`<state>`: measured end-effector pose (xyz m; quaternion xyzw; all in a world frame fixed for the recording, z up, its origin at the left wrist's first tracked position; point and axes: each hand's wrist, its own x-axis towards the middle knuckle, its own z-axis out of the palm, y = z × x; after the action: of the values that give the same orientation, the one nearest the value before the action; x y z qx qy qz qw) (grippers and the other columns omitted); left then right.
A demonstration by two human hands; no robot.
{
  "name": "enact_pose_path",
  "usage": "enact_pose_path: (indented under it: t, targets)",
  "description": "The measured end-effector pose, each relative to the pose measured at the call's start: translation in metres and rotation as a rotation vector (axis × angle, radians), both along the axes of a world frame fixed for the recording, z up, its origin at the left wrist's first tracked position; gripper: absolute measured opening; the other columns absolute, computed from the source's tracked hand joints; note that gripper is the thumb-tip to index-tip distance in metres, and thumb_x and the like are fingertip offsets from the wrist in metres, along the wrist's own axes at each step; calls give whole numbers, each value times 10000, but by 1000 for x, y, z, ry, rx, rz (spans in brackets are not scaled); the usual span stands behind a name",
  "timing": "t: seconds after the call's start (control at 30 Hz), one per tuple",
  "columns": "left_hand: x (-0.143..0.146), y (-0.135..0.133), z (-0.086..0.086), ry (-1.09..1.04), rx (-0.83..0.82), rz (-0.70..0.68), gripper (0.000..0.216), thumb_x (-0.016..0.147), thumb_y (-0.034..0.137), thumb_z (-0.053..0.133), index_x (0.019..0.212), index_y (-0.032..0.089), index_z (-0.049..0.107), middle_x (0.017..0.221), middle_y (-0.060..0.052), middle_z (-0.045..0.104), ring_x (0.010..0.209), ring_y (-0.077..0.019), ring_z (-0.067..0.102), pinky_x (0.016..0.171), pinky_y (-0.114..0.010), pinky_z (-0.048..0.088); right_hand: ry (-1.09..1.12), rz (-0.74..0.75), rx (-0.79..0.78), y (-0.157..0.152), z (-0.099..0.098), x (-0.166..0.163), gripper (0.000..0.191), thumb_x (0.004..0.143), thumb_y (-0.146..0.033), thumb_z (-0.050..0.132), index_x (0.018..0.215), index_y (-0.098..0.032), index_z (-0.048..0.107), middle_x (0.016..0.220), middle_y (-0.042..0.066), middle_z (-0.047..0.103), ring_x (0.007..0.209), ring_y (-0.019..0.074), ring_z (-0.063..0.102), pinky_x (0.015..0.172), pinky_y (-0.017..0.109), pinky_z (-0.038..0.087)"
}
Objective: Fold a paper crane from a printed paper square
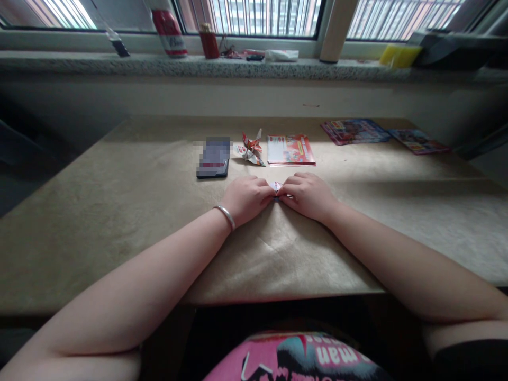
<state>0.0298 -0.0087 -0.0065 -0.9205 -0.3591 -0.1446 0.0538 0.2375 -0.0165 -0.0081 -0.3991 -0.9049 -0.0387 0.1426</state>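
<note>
A small piece of folded printed paper sits at the middle of the table, mostly hidden by my fingers. My left hand pinches its left side, and a silver bangle circles that wrist. From the other side my right hand grips the same paper, with its fingertips close to those of the left. Just beyond my hands lies a folded paper crane in red, white and green. To its right is a stack of square printed sheets.
A dark phone, partly pixelated, lies left of the crane. Colourful printed booklets rest at the back right of the table. On the windowsill stand a red and white can, a red lighter-like object and a yellow item.
</note>
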Motion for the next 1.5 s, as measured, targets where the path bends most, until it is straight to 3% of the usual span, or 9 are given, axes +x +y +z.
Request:
enact_pose_path:
  t: [0.27,0.6,0.8,1.0,1.13,1.3,1.5]
  targets:
    - [6,-5,0,27,13,21,224,909,276,507,859,185,706,842,-61,676,760,-182,604,682,-305,421,-132,-14,83,-1,4,-3,241,912,-293,473,918,-183,688,938,101,677,895,233,525,750,351,315]
    - [12,-5,0,77,25,58,247,921,278,485,819,151,671,820,-82,656,783,-215,602,689,-335,426,80,-53,-77,1,-2,-5,154,837,-269,539,842,-201,677,874,58,675,855,212,544,744,310,379]
    - [12,0,-5,-72,-121,102,204,892,278,533,838,152,683,843,-74,653,829,-208,592,779,-327,454,102,-67,-132,7,-3,-10,110,797,-253,577,775,-188,664,800,55,661,783,198,539,723,302,381]
    - [11,4,-7,-149,-218,106,159,876,284,572,839,167,674,812,-50,635,794,-193,572,743,-310,440,193,-51,-191,6,-2,2,143,838,-272,568,810,-186,679,799,51,662,806,187,549,752,295,384]
    - [10,5,-7,-180,-258,103,154,865,296,581,826,168,658,797,-39,628,768,-181,561,714,-297,425,240,-113,-253,9,-4,5,180,845,-295,558,728,-184,637,734,40,635,749,174,532,692,285,364]
    - [12,7,-7,-168,-276,125,200,874,332,557,796,167,639,795,-39,633,760,-180,560,685,-294,408,245,-170,-239,12,-9,2,188,799,-288,577,640,-189,559,674,24,600,676,155,500,631,277,330]
    - [16,6,-7,-88,-248,170,250,894,344,513,767,165,633,795,-54,642,762,-189,565,699,-310,410,203,-212,-231,14,-9,2,199,804,-324,580,659,-189,603,679,29,630,664,155,508,625,279,327]
